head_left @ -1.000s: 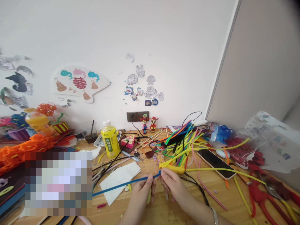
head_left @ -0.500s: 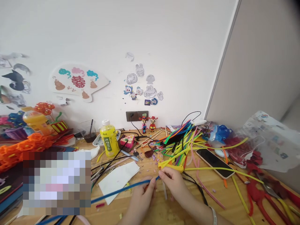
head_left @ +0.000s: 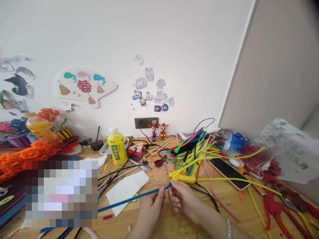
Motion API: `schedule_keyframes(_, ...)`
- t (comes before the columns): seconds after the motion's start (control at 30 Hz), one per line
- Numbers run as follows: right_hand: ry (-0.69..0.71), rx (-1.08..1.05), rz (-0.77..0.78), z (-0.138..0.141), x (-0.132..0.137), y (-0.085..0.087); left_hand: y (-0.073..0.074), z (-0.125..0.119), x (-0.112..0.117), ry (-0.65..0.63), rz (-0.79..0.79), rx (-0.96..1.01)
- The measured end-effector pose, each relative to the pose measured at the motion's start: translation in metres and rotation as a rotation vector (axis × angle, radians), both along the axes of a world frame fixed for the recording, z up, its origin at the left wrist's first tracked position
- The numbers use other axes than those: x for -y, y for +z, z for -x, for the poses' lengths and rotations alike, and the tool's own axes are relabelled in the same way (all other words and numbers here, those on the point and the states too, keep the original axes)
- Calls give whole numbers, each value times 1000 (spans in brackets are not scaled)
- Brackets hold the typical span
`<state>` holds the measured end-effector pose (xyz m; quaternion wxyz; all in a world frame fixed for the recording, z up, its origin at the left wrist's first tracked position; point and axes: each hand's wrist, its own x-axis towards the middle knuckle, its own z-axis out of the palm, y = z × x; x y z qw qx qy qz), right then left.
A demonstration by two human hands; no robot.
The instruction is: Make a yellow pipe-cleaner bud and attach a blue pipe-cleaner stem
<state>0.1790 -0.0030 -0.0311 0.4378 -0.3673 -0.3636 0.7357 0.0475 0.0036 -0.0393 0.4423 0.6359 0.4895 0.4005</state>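
Observation:
A long blue pipe cleaner (head_left: pixel 128 200) slants from the lower left up to my two hands, low in the middle of the view. My left hand (head_left: pixel 155 200) pinches it near its end between thumb and fingers. At the very tip, my right hand (head_left: pixel 181 198) has thumb and forefinger closed on the blue strand, its other fingers curled. Just behind the right hand lies a yellow glue gun (head_left: pixel 183 178) with a black cord (head_left: pixel 208 194). White paper (head_left: pixel 127 191) lies on the table left of my left hand.
A pile of coloured pipe cleaners (head_left: pixel 191 151) spreads behind the glue gun. To the right are a phone (head_left: pixel 229 174) and red-handled pliers (head_left: pixel 276 205). A yellow drink bottle (head_left: pixel 116 147) stands back left, near two small figures (head_left: pixel 162 131). Orange flower work (head_left: pixel 27 157) lies far left.
My right hand has turned slightly, so more of its curled fingers shows, and the blue tip now points up a little more. My left hand has hardly moved.

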Motion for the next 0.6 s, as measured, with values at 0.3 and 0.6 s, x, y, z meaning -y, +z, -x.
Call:
schedule_keyframes(0.3, -21, 73, -71, 0, -1, -2, 0, 0, 0, 7, 21, 44)
schedule_keyframes(0.6, 45, 60, -109, -2, -2, -5, -6, -1, -6, 6, 126, 130)
